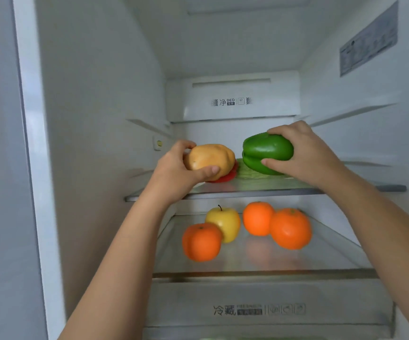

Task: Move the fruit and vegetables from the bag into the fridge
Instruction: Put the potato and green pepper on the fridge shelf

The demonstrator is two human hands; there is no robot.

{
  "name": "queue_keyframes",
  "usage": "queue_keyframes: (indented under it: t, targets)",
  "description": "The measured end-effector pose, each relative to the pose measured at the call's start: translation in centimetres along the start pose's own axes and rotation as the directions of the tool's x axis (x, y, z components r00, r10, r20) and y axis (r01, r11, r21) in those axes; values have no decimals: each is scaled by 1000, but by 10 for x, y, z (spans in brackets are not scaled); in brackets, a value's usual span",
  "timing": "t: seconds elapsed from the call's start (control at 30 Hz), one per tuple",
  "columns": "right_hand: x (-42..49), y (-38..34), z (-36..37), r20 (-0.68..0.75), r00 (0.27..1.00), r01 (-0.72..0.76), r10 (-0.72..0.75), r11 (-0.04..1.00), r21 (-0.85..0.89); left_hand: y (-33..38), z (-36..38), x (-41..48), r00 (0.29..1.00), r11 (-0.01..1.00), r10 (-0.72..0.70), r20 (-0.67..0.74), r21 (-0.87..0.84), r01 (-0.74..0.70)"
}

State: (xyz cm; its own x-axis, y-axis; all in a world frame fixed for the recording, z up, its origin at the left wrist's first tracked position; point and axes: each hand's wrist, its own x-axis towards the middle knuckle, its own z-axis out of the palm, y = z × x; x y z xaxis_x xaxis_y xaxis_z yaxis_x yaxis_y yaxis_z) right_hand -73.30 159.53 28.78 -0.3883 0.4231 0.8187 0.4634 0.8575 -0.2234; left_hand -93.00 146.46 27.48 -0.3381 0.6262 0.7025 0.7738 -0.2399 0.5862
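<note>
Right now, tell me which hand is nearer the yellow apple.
Left. The left hand, holding the potato, is above the yellow apple; the right hand, on the green pepper, is above and farther right.

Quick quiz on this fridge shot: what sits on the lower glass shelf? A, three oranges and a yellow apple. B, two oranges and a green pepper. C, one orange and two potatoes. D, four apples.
A: the lower shelf holds three oranges and one yellow apple.

white fridge interior [95, 94], glass shelves [259, 190], label sticker [367, 40]
</note>
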Motion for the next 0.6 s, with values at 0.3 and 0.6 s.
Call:
queue_keyframes:
  t: [0.3, 0.6]
  targets:
    - [21, 35, 6, 216, 976, 9, -26, 997, 81, -4, 4, 18, 979, 998, 29, 201, -63, -16]
    - [17, 37, 11, 186, 981, 12, -51, 979, 205, -12, 10, 20, 977, 998, 52, 205, -43, -44]
